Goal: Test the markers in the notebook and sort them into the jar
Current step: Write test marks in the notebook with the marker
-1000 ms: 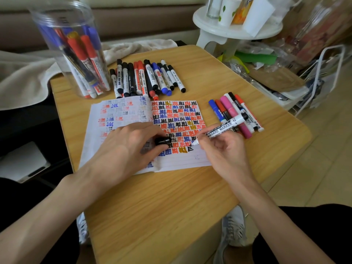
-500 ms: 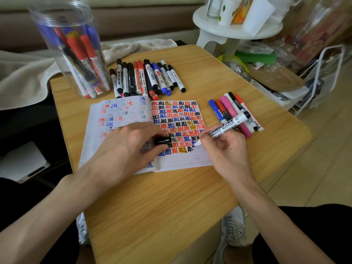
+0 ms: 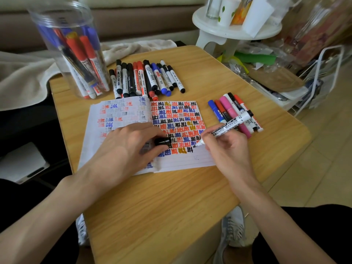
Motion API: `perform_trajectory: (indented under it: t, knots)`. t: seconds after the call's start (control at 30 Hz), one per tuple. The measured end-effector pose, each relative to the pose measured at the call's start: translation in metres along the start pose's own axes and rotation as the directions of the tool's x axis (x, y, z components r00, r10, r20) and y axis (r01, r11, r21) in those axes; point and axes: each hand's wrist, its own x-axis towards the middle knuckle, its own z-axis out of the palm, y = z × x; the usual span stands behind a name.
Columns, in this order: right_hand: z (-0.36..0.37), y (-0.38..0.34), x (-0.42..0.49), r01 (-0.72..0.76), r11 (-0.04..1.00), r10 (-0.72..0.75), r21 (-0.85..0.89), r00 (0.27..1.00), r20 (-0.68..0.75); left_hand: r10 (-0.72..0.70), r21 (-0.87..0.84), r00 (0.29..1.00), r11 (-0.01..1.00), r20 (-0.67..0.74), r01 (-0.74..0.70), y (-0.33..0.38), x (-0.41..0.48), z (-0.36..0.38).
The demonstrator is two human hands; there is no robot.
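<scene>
Left hand (image 3: pixel 127 149): cap (image 3: pixel 162 141); right hand (image 3: pixel 226 152): marker (image 3: pixel 229 124)

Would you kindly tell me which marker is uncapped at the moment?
The white marker in the right hand, tip on the notebook; the left hand holds its black cap. The others on the table are capped.

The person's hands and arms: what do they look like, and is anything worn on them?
The left hand and right hand are bare: no gloves, rings or watch show. The left forearm and right forearm are uncovered too, with no sleeve in view up to the picture's edge.
</scene>
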Motion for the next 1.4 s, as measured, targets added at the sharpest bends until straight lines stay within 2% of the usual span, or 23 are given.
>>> perform_trajectory:
  t: [0.17, 0.37, 0.47, 0.77, 0.9, 1.0, 1.1, 1.23, 1.4]
  knots:
    - [0.000, -0.004, 0.004, -0.025, 0.993, 0.022, 0.117, 0.999, 0.026, 0.016, -0.009, 0.999, 1.000, -0.030, -0.016, 0.004, 0.002, -0.001]
    - [0.001, -0.014, 0.004, -0.008, 0.987, -0.010, 0.163, 0.994, 0.111, 0.023, -0.002, 0.999, 1.000, -0.028, -0.023, 0.003, 0.001, -0.001]
    - [0.004, -0.015, 0.003, 0.005, 0.988, -0.033, 0.154, 0.983, 0.182, 0.025, -0.005, 0.999, 1.000, -0.022, -0.025, 0.003, 0.001, -0.001]
    - [0.011, -0.013, 0.000, 0.028, 0.992, -0.063, 0.126, 0.958, 0.279, 0.018, -0.050, 0.999, 0.999, -0.036, -0.019, 0.006, 0.000, -0.004]
    - [0.009, -0.016, 0.002, -0.024, 0.991, -0.020, 0.135, 0.949, 0.314, 0.018, -0.061, 0.999, 0.998, -0.045, -0.020, 0.006, 0.000, -0.005]
    - [0.001, -0.020, 0.007, -0.088, 0.977, 0.036, 0.196, 0.967, 0.254, -0.005, -0.052, 0.998, 0.999, -0.058, 0.002, 0.004, 0.001, -0.003]
    - [-0.006, -0.017, 0.014, -0.038, 0.980, -0.004, 0.193, 0.976, 0.216, -0.027, -0.069, 0.997, 0.997, -0.071, 0.022, 0.001, 0.000, -0.004]
    - [-0.008, -0.011, 0.018, 0.116, 0.990, -0.131, 0.084, 0.968, 0.212, -0.048, -0.099, 0.994, 0.994, -0.102, 0.038, 0.001, 0.000, -0.006]
    - [-0.003, -0.008, 0.020, 0.110, 0.993, -0.116, 0.035, 0.956, 0.270, -0.056, -0.120, 0.989, 0.992, -0.134, 0.040, 0.001, 0.003, -0.008]
